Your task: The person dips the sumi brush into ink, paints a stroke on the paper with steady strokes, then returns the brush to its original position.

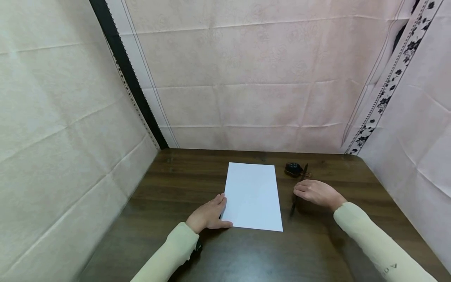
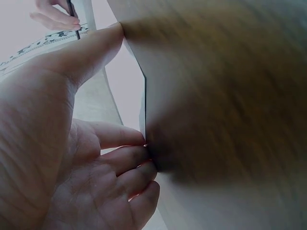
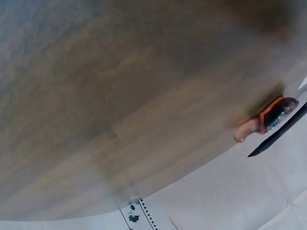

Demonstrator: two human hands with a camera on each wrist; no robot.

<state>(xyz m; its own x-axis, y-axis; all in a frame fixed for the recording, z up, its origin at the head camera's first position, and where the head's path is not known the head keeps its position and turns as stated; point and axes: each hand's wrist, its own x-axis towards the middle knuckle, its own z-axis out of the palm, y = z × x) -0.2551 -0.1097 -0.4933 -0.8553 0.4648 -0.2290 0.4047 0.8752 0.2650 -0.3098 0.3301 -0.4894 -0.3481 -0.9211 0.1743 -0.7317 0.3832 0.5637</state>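
A white sheet of paper point(image 1: 251, 197) lies flat on the brown wooden table. At its left edge is my left hand point(image 1: 209, 213), fingers extended; its thumb touches the lower left corner. The left wrist view shows the palm of this left hand point(image 2: 81, 167) and its fingertips against the paper's edge. To the right of the sheet, my right hand point(image 1: 317, 192) pinches a slender dark brush point(image 1: 304, 170), held tilted above the table. Its pointed upper end also shows in the right wrist view, where the right hand is out of frame. Fingers hide the brush's middle.
Just beyond the right hand sits a small glossy black dish point(image 1: 293, 169) with a brown handle, near the table's back. Pale cloth walls point(image 1: 246, 78) rise behind and on both sides of the table point(image 1: 169, 196).
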